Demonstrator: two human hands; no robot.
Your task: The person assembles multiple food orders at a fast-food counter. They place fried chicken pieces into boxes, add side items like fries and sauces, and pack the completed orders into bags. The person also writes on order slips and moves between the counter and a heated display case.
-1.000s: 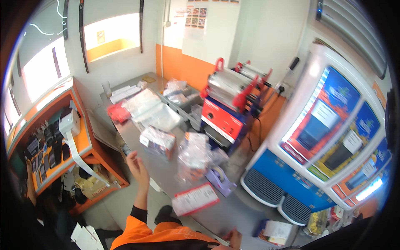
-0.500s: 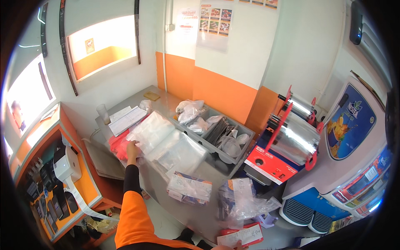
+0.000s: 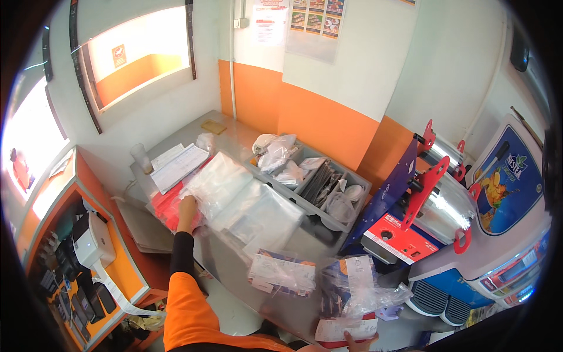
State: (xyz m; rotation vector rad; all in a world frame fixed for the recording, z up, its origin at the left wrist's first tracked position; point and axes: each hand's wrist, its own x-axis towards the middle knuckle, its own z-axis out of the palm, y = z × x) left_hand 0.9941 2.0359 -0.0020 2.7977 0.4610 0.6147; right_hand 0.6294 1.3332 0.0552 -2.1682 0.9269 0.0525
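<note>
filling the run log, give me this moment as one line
left hand: on stack of clear plastic bags | right hand: holds red-and-white packet at steel counter's near edge | grey divided tray behind bags

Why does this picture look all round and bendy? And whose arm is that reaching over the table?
A camera on a person's head took it, looking down. Its wide lens bends straight edges, so the room looks round. The arm is that person's own. Their left hand rests on a stack of clear plastic bags lying over red packets on the metal table. Their right hand, at the bottom edge, has a grip on a red-and-white packet. Also on the table: a grey tray of supplies, papers and a red sealing machine.
</note>
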